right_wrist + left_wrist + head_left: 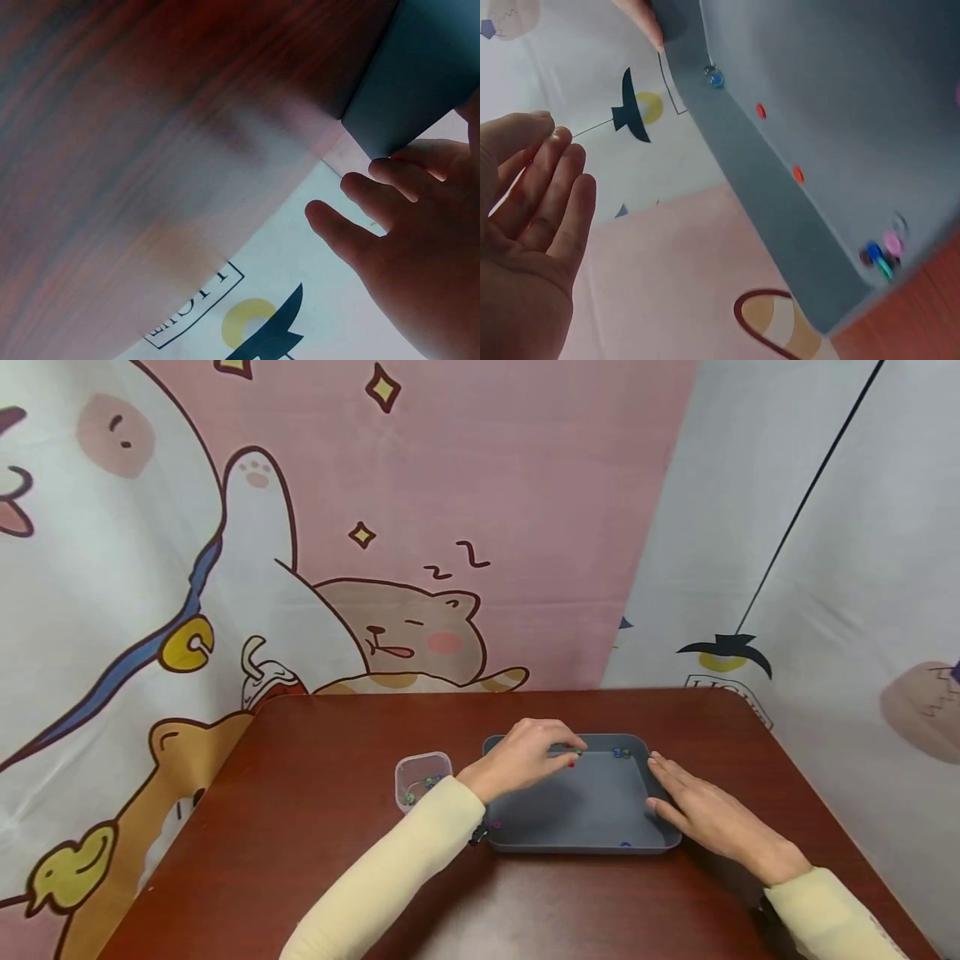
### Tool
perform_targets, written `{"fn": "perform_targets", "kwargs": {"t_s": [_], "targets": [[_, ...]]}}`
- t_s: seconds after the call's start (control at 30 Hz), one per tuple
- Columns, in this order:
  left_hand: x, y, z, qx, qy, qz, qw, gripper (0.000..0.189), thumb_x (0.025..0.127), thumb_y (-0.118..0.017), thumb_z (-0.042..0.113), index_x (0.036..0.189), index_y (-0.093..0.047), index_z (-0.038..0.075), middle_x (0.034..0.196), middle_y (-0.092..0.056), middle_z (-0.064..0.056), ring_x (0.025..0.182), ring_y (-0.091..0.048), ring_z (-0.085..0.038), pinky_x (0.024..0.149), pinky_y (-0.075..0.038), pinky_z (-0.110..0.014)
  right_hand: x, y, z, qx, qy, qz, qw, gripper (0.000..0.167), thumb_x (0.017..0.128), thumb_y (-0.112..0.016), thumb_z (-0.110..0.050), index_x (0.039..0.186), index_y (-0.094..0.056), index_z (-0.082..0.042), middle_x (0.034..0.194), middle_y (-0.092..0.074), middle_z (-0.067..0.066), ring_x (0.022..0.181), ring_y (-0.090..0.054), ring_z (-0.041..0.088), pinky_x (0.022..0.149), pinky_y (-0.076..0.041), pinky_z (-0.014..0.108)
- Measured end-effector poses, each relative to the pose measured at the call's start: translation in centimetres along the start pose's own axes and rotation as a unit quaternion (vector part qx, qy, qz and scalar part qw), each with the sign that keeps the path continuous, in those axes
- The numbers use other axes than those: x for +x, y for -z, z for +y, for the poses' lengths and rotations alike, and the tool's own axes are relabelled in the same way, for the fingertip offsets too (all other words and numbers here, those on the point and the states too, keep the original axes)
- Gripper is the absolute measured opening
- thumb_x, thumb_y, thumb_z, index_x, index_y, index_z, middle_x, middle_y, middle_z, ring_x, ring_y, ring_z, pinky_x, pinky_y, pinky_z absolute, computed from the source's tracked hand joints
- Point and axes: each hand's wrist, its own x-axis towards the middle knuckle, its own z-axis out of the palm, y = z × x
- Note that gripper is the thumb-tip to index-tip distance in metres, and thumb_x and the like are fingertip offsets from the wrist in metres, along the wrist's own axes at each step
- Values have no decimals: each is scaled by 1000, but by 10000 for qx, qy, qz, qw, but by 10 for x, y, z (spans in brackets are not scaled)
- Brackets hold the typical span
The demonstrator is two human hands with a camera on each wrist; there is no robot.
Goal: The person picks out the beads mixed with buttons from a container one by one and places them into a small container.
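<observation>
My left hand (521, 753) is over the far left part of a grey tray (581, 846). Its thumb and index fingertips pinch a tiny greenish bead (579, 752), mostly hidden by the fingers. Small bead-like pieces lie in the tray: a blue one with a clear one (715, 78), red ones (798, 174), and a mixed cluster with a pink piece (893, 243) in one corner. Along the tray's right side rests my right hand (708, 810), its fingers fairly straight and touching the wall; in the right wrist view the hand (420, 225) is beside the tray's outer side (405, 82).
Left of the tray stands a small clear plastic box (405, 766) holding several green and blue pieces, partly behind the left forearm. Both stand on a dark red-brown wooden table (322, 777). A cartoon-printed cloth (525, 485) hangs behind the table.
</observation>
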Motion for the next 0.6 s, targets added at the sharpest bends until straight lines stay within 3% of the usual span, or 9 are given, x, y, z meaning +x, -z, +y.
{"fn": "perform_targets", "kwargs": {"t_s": [0.3,0.47,0.6], "targets": [[-40,31,-4,-157,-8,435,9989,20,100,-71,17,119,-77,14,115,-74,4,105,-70,-10,85,-54,-20,1,-1,-1,54,-144,-209,9997,80,102,-65,-44,156,-37,7,162,-33,27,146,-35,49,111,-35,66],[-60,46,-13,-190,-32,710,9973,19,97,-74,12,116,-78,12,112,-74,2,100,-71,-13,80,-57,-28,1,-1,0,109,-210,-252,9994,81,101,-64,-46,156,-36,7,163,-32,28,146,-34,50,111,-35,67],[-79,55,-21,-114,134,868,9961,20,95,-76,12,115,-78,12,112,-75,2,97,-69,-10,78,-56,-27,3,-2,0,88,-187,-237,9995,81,102,-63,-47,156,-36,7,163,-31,28,146,-34,50,111,-34,67]]}}
